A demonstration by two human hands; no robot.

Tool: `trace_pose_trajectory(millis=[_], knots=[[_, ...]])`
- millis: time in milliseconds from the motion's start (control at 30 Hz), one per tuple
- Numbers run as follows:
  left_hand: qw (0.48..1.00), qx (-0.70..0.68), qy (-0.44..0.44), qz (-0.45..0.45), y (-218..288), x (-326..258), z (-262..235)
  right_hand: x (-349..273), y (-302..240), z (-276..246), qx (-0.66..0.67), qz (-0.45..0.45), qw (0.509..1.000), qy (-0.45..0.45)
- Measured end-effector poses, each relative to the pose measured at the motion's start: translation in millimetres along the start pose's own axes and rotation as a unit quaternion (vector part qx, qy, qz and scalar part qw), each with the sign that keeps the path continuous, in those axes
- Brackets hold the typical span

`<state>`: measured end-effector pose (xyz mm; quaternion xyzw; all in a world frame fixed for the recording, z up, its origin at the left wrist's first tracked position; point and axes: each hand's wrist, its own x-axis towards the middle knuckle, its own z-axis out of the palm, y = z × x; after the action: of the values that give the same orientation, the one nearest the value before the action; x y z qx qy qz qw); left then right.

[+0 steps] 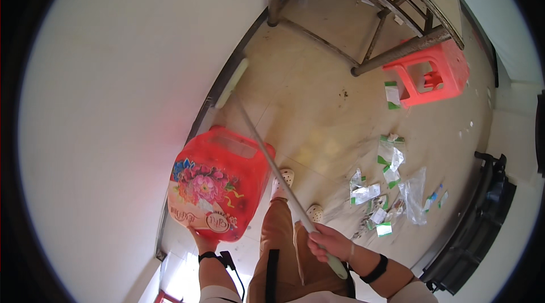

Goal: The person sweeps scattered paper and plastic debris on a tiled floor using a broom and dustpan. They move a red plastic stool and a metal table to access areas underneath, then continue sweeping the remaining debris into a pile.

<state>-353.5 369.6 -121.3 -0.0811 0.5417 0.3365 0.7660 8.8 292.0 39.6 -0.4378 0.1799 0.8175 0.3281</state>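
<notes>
My right hand (330,242) is closed round the upper part of a broom (261,141) with a long grey handle. The handle slants forward and left, passing over a corner of the red item. Its pale green head (231,83) lies along the dark skirting at the foot of the left wall. My left hand (203,239) grips the near edge of a red plastic stool (213,186) with a flower print. Most of those fingers are hidden by the stool, which is close to the left wall.
Plastic wrappers (392,158), a clear bag (414,195) and dust lie on the floor to my right. Farther off are a red stool (431,73) and a metal-legged table (397,59). A long black object (474,223) is at the right wall. My shoes (315,212) are near the stool.
</notes>
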Motion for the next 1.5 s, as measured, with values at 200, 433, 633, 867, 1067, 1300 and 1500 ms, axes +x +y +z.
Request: trace_pose_trajectory(millis=[200, 433, 633, 867, 1067, 1300, 1500], knots=[[0.997, -0.023, 0.069, 0.027, 9, 9, -5, 38, -38, 7, 0.056, 0.07, 0.996, -0.027], [0.995, -0.033, 0.087, 0.035, 15, 0, -3, -19, -21, 4, 0.106, -0.011, 0.993, 0.055], [0.997, -0.022, 0.08, -0.009, 15, -8, 3, -63, -24, 34, 0.09, -0.044, 0.993, 0.059], [0.809, 0.356, 0.421, 0.204, -1, -18, 44, 27, -59, 20, 0.083, -0.029, 0.994, -0.066], [0.675, 0.661, -0.087, 0.315, -82, -14, 243, 14, -47, 18, 0.174, -0.059, 0.971, -0.155], [0.88, 0.467, 0.07, -0.049, -153, 79, 286, -3, -16, -31, 0.461, -0.01, 0.853, -0.244], [0.809, 0.575, 0.122, 0.007, -250, 67, 324, -58, -35, -109, 0.413, -0.038, 0.901, -0.124]])
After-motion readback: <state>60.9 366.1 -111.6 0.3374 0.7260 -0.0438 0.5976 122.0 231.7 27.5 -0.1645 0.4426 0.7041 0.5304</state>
